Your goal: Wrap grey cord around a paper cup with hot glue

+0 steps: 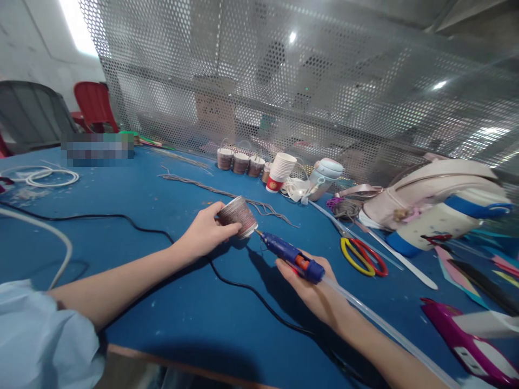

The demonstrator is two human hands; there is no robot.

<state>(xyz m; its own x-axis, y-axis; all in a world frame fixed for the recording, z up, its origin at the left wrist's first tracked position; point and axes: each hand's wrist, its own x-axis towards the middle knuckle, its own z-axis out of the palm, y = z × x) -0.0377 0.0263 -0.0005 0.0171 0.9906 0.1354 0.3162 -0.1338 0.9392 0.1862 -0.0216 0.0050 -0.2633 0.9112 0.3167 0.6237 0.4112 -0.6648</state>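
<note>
A blue hot-glue gun (284, 248) aimed at a cord-wrapped cup (238, 213)

Nearest the viewer, a translucent glue stick (385, 321) runs from the lower right of the frame up into the gun's back end. The right hand (314, 294), right of centre, is curled around the gun from below. The gun's long axis slants, its nozzle pointing up and left; the tip stands at the cup's lower right edge, though whether it touches cannot be told. Its body is deep blue with orange showing in a side opening, and a small red light glows beside the fingers.

Left of it, the left hand (206, 229) grips the cup between thumb and fingers, just above the blue tabletop (162, 308) at the middle of the frame. The cup is tilted, its axis running from upper left to lower right, the wider end seemingly at upper left. Its wall is wound with fine grey-brown and reddish cord, with a pale edge at each end.

A thin black cable (251, 289) passes beneath the hands. Scissors with yellow and red handles (364, 258) lie at centre right. Beyond the cup stretch loose grey cords (203, 185), then a row of similar brown-wrapped cups (240, 163) beside stacked white paper cups (279, 172). A perforated metal panel (259, 108) fills the upper frame.
</note>
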